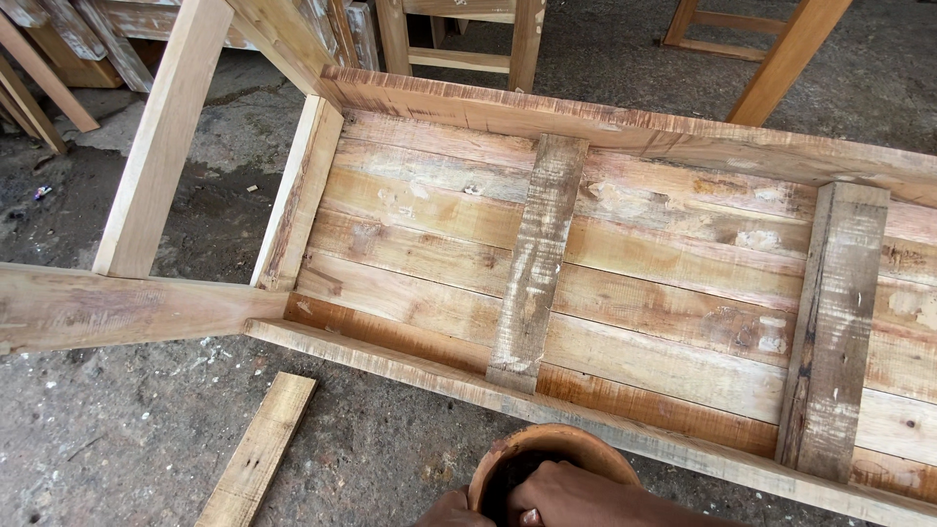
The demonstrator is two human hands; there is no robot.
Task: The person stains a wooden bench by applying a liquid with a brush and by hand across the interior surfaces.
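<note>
A round brown clay bowl (547,444) sits low in the view, just in front of the frame's near rail. My right hand (571,493) reaches in from the lower right, its fingers curled down into the dark inside of the bowl. What those fingers hold, if anything, is hidden. My left hand (451,509) shows only as knuckles at the bottom edge, pressed against the bowl's left rim and gripping it. Beyond the bowl lies an upturned wooden table frame (625,263) of pale planks with two rough cross battens (537,259).
The frame's legs (161,137) stick out to the left over a rough grey concrete floor (117,429). A loose short plank (259,454) lies on the floor left of the bowl. More wooden frames and stools (468,39) stand at the back.
</note>
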